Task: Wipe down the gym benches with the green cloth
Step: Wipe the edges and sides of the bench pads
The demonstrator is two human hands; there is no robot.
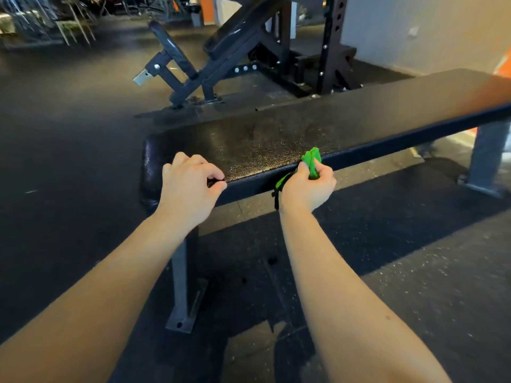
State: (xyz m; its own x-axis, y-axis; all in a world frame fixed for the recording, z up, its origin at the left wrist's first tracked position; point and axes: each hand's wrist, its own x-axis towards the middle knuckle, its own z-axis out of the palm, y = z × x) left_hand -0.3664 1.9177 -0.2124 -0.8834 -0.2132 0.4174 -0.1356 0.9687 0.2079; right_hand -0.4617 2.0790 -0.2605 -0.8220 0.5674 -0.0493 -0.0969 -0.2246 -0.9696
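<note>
Grips the green cloth (pixel 312 161) bunched small in the right hand (pixel 307 189) at the flat bench's (pixel 276 139) near edge, left hand (pixel 188 183) curled over that edge by the end corner, so probably wipes just a narrow strip, missing the far side.

And we're in a gym, no question. Front and centre, a flat bench (pixel 276 139) with a black, pebbled vinyl pad, sitting on grey steel legs (pixel 181 272) with flat foot plates. Behind it, an incline bench (pixel 243 26) on a heavy black frame, its pad angled steeply up. To the right of that stands a black rack upright (pixel 336 42), punched with a column of adjustment holes. Underfoot, dark speckled rubber floor (pixel 69 134) runs wall to wall, laid in tiles. Far back on the left, blurred metal frames (pixel 41 20) of more training equipment. A plain pale wall (pixel 414 29) closes off the right side.
</note>
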